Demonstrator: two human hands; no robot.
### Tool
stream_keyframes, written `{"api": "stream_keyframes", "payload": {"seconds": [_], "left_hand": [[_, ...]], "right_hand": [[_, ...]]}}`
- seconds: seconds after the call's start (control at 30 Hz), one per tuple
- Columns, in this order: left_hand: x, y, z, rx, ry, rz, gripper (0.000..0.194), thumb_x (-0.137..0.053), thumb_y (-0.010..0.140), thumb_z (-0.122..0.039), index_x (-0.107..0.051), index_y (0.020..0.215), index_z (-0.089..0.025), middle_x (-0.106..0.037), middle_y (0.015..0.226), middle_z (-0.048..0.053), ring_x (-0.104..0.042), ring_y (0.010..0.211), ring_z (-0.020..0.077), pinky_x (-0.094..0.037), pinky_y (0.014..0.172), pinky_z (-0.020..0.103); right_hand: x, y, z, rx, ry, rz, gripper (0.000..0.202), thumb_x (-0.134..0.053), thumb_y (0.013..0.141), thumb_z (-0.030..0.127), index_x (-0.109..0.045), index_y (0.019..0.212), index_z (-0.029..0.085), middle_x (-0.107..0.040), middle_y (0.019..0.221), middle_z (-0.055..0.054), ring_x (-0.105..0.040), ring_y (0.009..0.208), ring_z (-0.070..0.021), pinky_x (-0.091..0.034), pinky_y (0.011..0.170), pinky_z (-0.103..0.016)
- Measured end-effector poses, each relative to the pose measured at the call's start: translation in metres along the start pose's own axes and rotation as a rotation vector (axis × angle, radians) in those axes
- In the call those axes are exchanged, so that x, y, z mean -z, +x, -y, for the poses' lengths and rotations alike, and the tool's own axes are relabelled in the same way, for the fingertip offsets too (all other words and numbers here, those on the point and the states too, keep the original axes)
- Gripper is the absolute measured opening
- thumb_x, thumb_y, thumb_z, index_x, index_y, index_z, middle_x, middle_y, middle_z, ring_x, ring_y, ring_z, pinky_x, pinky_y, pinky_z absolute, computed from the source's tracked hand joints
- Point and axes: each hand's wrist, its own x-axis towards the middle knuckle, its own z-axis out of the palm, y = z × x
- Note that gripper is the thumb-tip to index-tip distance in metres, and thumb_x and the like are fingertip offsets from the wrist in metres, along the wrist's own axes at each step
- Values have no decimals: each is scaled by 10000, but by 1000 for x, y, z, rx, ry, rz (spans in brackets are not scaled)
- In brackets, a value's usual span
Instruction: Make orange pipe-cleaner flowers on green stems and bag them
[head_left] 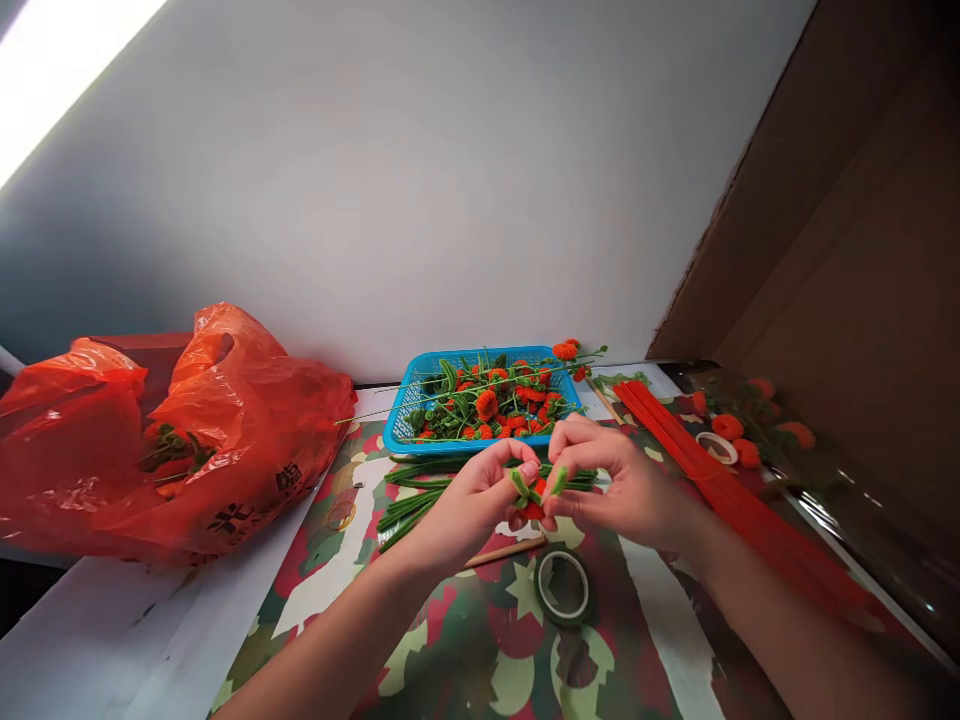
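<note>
Between my two hands is a small orange-red flower with light green pieces standing up from it, made of fuzzy stems. My left hand pinches it from the left, thumb and fingertips pressed together. From the right, my right hand closes its fingers on the same flower near a green tip. Both hands are held over the patterned table cover, just in front of the blue basket. Under and behind them lie bundled dark green fuzzy stems. A roll of green tape lies nearer to me.
At left sits a red plastic bag with green and orange pieces inside. The basket holds several orange flowers with green stems. A red stem bundle stretches along the right, beside loose orange flowers. A wooden stick lies below my hands.
</note>
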Motion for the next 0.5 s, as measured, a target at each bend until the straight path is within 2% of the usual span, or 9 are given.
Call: {"api": "stream_keyframes", "payload": {"seconds": [0.1,0.17,0.27,0.37,0.5], "left_hand": [[0,3,2,-26,7,-54,271,-573,851,-439,-481,821,-186,-552,605,-28,-521,551,82,-320,491,177],[0,4,3,-51,-5,-102,283,-573,845,-455,-489,827,-185,-533,611,-39,-512,546,76,-324,488,173],[-1,5,6,-78,-9,-163,301,-580,837,-466,-488,827,-180,-511,599,-50,-446,504,60,-323,482,173],[-3,4,7,-62,-28,-162,293,-588,836,-450,-480,820,-178,-499,590,-55,-404,484,49,-312,475,167],[-5,2,7,-42,-97,-129,291,-588,834,-441,-460,821,-181,-515,585,-44,-439,506,58,-305,472,158]], "right_hand": [[-10,-1,2,31,-46,-197,98,-733,757,240,-674,686,209,-605,721,-1,-553,730,-148,-446,701,-307],[-24,-3,1,17,-41,-400,80,-725,753,184,-660,713,207,-640,720,-6,-579,715,-156,-464,671,-305],[-44,-7,-2,66,-119,-555,107,-687,770,117,-677,803,219,-681,740,-14,-598,735,-173,-472,674,-323],[-53,-10,-3,162,-146,-622,216,-665,773,54,-681,885,238,-695,712,-6,-601,716,-176,-464,682,-346],[-45,-12,-3,314,-190,-564,284,-651,765,14,-676,921,250,-718,775,-11,-608,714,-180,-443,675,-369]]}}
